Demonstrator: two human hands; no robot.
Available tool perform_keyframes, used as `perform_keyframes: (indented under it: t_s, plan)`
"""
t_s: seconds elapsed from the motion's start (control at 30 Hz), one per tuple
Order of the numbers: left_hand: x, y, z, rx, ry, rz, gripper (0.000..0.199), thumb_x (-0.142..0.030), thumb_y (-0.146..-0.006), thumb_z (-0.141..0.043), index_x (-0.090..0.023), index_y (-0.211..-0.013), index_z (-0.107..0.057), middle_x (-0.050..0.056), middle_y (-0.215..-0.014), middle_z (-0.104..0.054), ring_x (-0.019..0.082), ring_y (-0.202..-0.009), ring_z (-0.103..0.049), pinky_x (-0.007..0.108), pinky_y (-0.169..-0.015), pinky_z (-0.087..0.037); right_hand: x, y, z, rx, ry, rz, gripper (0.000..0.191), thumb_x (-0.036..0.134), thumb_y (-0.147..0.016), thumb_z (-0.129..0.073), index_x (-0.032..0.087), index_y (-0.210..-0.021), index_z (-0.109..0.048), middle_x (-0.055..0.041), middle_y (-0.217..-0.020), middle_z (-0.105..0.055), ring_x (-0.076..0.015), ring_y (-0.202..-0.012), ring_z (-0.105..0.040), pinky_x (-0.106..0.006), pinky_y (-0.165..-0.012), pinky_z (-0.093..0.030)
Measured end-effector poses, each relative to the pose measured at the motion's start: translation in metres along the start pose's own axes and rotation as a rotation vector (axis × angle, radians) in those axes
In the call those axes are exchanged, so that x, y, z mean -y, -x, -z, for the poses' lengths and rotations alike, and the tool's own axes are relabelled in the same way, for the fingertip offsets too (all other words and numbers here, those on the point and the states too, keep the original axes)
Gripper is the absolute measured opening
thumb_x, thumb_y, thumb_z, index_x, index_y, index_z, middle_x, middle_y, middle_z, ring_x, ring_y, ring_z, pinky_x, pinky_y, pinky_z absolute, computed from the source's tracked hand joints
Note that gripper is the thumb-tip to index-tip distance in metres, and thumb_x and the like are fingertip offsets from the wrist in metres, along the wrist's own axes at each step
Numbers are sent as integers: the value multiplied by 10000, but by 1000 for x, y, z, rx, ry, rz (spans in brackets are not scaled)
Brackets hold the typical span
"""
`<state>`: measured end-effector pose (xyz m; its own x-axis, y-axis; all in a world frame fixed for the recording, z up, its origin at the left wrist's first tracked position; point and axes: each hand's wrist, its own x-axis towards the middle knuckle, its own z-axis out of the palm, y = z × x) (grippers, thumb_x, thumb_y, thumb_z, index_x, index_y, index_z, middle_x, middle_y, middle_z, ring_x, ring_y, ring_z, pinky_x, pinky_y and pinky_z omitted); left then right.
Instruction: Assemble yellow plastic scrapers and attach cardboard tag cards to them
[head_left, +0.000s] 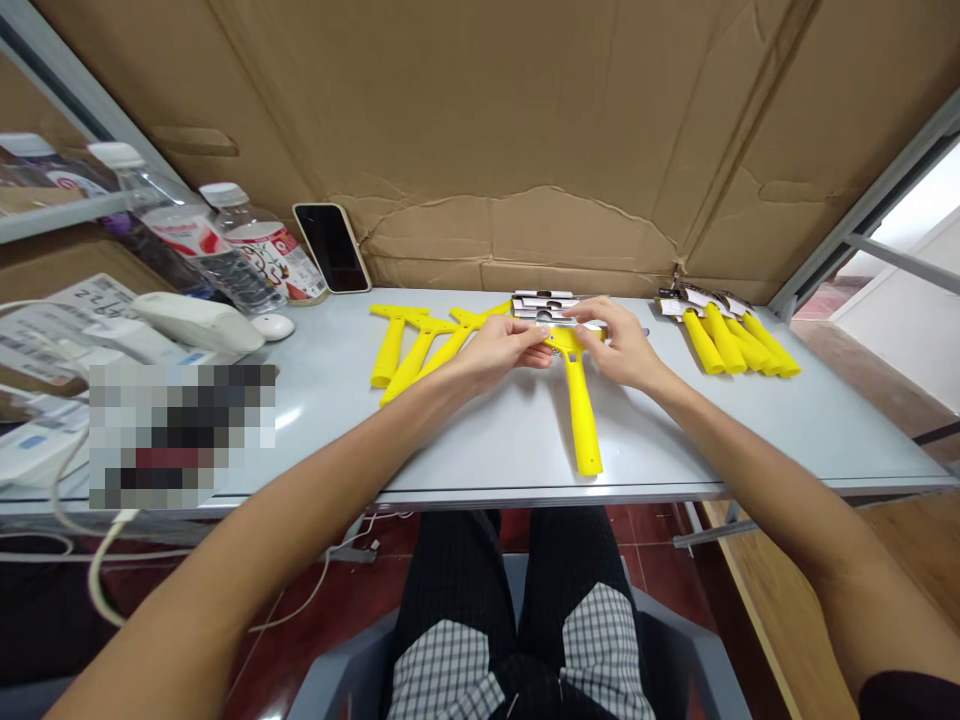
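Yellow T-shaped plastic handle (583, 415) is sitting midway along glossy grey surface (465, 455); our left hand (499, 350) is pinching its head, right hand (622, 345) touching other end, grip unclear; we should be keeping it square.

A glossy pale-grey tabletop (465, 450) spans the frame's middle. Yellow T-shaped handles (388, 352) lie left of centre, metal strips (540, 302) at centre, metal-headed yellow tools (724, 340) at right. Toward the upper left are a propped phone (330, 248), a labelled bottle (276, 252) and a white mouse (273, 327).
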<state>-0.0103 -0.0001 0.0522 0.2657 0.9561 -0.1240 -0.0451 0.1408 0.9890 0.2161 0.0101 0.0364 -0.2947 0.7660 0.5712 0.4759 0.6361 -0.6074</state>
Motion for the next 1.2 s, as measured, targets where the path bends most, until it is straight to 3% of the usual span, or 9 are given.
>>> perform_keyframes:
  t_s: [0.13, 0.23, 0.37, 0.57, 0.87, 0.97, 1.03, 1.13, 1.2]
  plan:
    - [-1, -5, 5, -41, -4, 0, 294, -142, -1090, -707, -83, -820, -808, 115, -797, -807, 133, -662, -738, 322, -864, -654, -1, -9, 11, 17, -285, -455, 217, 407, -1031, -737, 209, -1103, -790, -119, -1141, -801, -222, -800, -749, -327, -612, -567]
    - [-1, -9, 10, -58, -5, -6, 291, -142, -1082, -725, -87, -810, -810, 109, -786, -806, 131, -650, -733, 313, -848, -659, -3, -12, 17, 141, -523, -651, 260, 433, -1017, -813, 187, -946, -770, -126, -971, -789, -165, -631, -689, -288, -517, -530]
    - [-2, -11, 12, -55, -2, -1, 309, -128, -1088, -721, -75, -797, -809, 106, -758, -800, 125, -635, -739, 272, -780, -650, -8, -12, 18, 180, -644, -683, 219, 306, -912, -931, 151, -851, -789, -110, -834, -783, -140, -629, -682, -248, -527, -550]
    - [-5, -9, 12, -56, 1, 32, 325, -133, -1099, -707, -72, -797, -810, 108, -756, -799, 118, -629, -739, 256, -765, -647, -15, -11, 19, 229, -758, -666, 253, 275, -801, -1017, 128, -861, -821, -92, -710, -750, -149, -664, -699, -241, -601, -598]
    - [4, -22, 24, 14, 66, 72, 201, -163, -1053, -739, -81, -889, -820, 138, -851, -806, 149, -718, -759, 272, -805, -666, -10, -11, 19, 198, -753, -687, 124, 132, -906, -917, 116, -834, -817, -99, -692, -751, -145, -636, -702, -231, -592, -605]
    - [6, -21, 22, -18, 83, 51, 136, -132, -1034, -719, -80, -922, -776, 143, -859, -795, 160, -728, -768, 279, -788, -673, -7, -11, 16, 137, -762, -711, 153, 45, -954, -818, 100, -812, -803, -107, -695, -751, -140, -617, -707, -222, -571, -600]
    - [5, -17, 17, -95, 52, 6, 50, -124, -1019, -721, -97, -1058, -735, 120, -877, -785, 169, -724, -767, 312, -775, -685, -4, -11, 12, 85, -764, -732, 223, 9, -985, -755, 99, -784, -783, -115, -709, -756, -136, -600, -702, -224, -558, -600]
    - [5, -8, 4, -220, -50, -77, 369, -160, -1013, -739, -173, -1352, -595, 94, -1023, -783, 190, -746, -778, 374, -723, -695, 2, -10, 4, 14, -758, -766, 305, -18, -1022, -678, 106, -754, -751, -119, -720, -758, -135, -589, -702, -229, -559, -608]
    - [7, -1, -4, -234, -162, -127, 510, -220, -1012, -768, -208, -1461, -526, 126, -1192, -767, 205, -789, -794, 379, -700, -684, 6, -10, -1, -30, -760, -783, 324, -23, -1035, -649, 111, -756, -742, -118, -733, -761, -137, -600, -712, -233, -574, -619]
